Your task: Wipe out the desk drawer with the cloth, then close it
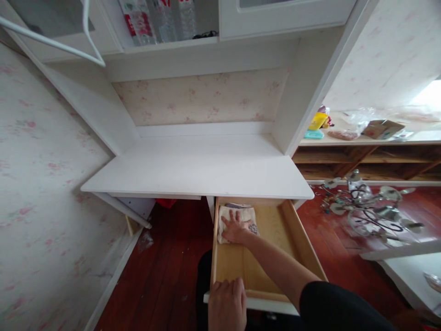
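A wooden drawer [272,271] is pulled out from under the right side of the white desk [196,165]. At its front edge, my left hand [227,305] is closed over the top of the drawer front. My right hand [236,230] reaches inside and lies flat, fingers spread, on a folded pale cloth [248,214] with a printed pattern. This cloth rests at the drawer's back left. Behind it, the edge of something greyish shows, too little to name.
Plastic bottles [165,20] stand on the shelf above the desk. A white metal frame [51,43] juts in at upper left. On the right, a metal chandelier [372,207] lies on the red floor before a low wooden shelf unit [327,156]. Flowered wallpaper [44,174] borders the left.
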Demonstrator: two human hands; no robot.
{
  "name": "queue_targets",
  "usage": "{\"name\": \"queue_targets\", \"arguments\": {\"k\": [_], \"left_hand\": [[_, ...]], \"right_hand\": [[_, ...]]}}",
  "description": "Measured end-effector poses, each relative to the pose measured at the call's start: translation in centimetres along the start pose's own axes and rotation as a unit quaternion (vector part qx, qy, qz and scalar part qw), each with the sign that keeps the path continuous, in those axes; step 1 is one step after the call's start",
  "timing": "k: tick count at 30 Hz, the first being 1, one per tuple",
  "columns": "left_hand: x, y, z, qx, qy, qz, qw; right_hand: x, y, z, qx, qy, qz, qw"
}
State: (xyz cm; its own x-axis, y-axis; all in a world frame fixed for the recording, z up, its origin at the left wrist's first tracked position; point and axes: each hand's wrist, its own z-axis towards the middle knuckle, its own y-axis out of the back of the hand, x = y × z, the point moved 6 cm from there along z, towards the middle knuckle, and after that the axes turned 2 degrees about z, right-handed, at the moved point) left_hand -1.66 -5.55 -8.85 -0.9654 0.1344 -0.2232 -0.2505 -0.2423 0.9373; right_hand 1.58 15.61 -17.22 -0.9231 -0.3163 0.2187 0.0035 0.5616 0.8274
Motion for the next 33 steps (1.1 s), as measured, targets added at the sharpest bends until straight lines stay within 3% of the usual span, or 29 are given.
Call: {"name": "queue_targets", "arguments": {"k": [7,19,25,33], "left_hand": [[0.2,-0.3,0.0,-0.015,-0.016,0.005,1.0],[-0.3,0.3,0.2,-0.027,-0.043,0.028,0.998],[-0.4,0.6,0.3,0.001,-0.035,0.017,0.999],[-0.5,0.8,0.6,0.032,-0.036,0.034,0.998]], "right_hand": [[-2.3,0.7,0.1,0.012,0.002,0.009,1.0],[-16.0,2.1,-4.6,0.001,-0.003,0.033,0.999],[-16.4,0.9,-6.7,0.023,0.021,0.054,0.998],[-15.1,-4.9,-13.3,0.053,0.084,0.066,0.993]]}}
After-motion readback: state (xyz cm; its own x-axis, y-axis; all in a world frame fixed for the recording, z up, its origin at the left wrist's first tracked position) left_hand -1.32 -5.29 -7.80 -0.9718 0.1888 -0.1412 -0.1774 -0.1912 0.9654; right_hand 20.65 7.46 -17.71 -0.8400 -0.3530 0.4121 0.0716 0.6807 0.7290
